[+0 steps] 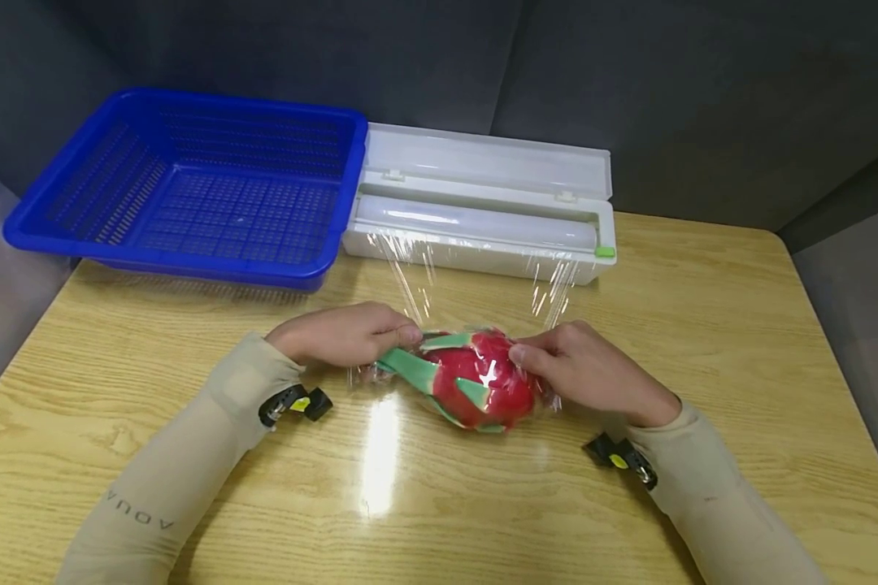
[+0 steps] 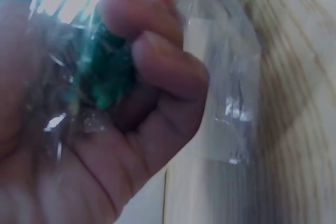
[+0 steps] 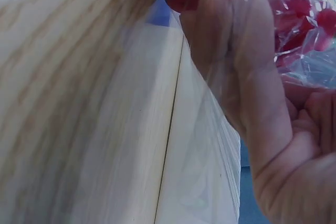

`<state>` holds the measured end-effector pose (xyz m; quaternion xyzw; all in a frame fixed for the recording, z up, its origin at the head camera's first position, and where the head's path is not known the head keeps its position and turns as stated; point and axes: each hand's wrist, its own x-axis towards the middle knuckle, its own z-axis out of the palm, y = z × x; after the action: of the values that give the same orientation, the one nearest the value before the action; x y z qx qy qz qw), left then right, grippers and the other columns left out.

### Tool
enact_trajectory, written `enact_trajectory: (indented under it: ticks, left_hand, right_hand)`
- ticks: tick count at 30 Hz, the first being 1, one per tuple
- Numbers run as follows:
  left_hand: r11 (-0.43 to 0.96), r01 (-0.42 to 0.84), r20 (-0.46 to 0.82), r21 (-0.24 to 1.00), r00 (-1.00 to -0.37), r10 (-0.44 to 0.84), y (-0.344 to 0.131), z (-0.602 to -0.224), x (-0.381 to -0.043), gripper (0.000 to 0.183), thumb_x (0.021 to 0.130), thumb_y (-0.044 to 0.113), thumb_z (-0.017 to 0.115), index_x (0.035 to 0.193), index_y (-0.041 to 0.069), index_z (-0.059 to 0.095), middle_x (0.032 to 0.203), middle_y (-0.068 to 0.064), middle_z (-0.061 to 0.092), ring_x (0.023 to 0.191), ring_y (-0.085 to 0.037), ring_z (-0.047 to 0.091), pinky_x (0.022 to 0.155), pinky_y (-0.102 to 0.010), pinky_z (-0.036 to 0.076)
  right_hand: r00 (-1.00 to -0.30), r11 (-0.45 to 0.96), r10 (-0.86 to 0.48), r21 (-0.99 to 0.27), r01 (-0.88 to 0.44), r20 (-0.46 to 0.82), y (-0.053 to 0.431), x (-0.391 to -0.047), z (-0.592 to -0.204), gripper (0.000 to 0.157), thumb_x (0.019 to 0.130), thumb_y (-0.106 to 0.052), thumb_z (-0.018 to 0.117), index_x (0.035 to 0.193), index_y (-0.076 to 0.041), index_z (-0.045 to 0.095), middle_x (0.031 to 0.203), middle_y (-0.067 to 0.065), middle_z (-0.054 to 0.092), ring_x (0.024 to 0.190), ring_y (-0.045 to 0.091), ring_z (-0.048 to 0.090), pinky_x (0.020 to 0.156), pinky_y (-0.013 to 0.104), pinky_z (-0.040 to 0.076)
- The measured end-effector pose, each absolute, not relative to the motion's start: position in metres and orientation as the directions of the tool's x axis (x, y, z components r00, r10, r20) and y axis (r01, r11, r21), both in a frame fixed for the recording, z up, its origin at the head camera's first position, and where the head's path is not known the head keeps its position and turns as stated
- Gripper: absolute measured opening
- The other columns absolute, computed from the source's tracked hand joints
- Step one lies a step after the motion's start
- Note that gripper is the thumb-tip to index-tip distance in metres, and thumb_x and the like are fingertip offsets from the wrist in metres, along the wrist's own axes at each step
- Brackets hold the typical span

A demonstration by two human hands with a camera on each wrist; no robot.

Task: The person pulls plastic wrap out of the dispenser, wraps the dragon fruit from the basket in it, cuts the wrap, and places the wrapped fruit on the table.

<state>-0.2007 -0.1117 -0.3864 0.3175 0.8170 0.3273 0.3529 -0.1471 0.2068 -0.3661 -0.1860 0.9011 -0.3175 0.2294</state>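
Note:
A red dragon fruit with green scales is held between both hands over the table, glossy clear cling film lying around it. The left hand grips its green tip end, fingers curled round it and the film. At the other end the right hand holds the red body, thumb on top and longer fingers along its side. From the fruit, the film stretches back to a white dispenser box, which stands with its lid up and a film roll inside.
A blue plastic basket with perforated sides stands at the back left, beside the dispenser. Dark panels rise behind the wooden table. A small green piece sits at the dispenser's right front corner.

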Motion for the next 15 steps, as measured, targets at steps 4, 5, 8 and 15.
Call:
enact_trajectory:
  ticks: [4,5,8,15]
  left_hand:
    - [0.59,0.333,-0.336,0.736,-0.577,0.745,-0.1118,-0.3853,-0.2015,0.032,0.112,0.036,0.04,0.112,0.023,0.069,0.088,0.004,0.068,0.068,-0.01,0.063,0.072,-0.034,0.058]
    - [0.591,0.361,-0.319,0.722,-0.584,0.747,-0.1119,-0.3851,-0.2018,0.032,0.112,0.037,0.04,0.113,0.023,0.069,0.091,0.005,0.068,0.072,-0.01,0.064,0.076,-0.034,0.058]
    - [0.603,0.445,-0.268,0.662,-0.611,0.745,-0.1128,-0.3837,-0.2027,0.033,0.111,0.039,0.042,0.117,0.023,0.07,0.096,0.007,0.07,0.084,-0.01,0.063,0.086,-0.034,0.056]
    - [0.665,0.482,-0.206,0.571,-0.699,0.685,-0.1186,-0.3768,-0.2045,0.039,0.111,0.039,0.043,0.127,0.015,0.07,0.11,0.001,0.074,0.101,-0.017,0.068,0.098,-0.044,0.057]
  right_hand:
    - [-0.827,0.729,-0.467,-0.666,-0.159,-0.313,0.2061,-0.1485,-0.3663,0.043,0.105,-0.038,0.057,0.125,-0.005,0.074,0.064,-0.002,0.065,0.056,0.013,0.058,0.052,0.026,0.048]
    - [-0.827,0.726,-0.467,-0.67,-0.157,-0.313,0.2061,-0.1487,-0.3664,0.043,0.105,-0.038,0.057,0.125,-0.005,0.075,0.065,-0.002,0.066,0.056,0.013,0.059,0.052,0.027,0.049]
    - [-0.822,0.719,-0.468,-0.681,-0.14,-0.324,0.2057,-0.1498,-0.3662,0.041,0.104,-0.038,0.058,0.122,-0.005,0.076,0.067,-0.001,0.069,0.056,0.015,0.062,0.053,0.028,0.053]
    - [-0.834,0.753,-0.406,-0.653,-0.074,-0.374,0.2042,-0.1536,-0.3621,0.043,0.104,-0.042,0.056,0.11,-0.007,0.08,0.069,0.001,0.07,0.063,0.017,0.059,0.056,0.029,0.051]
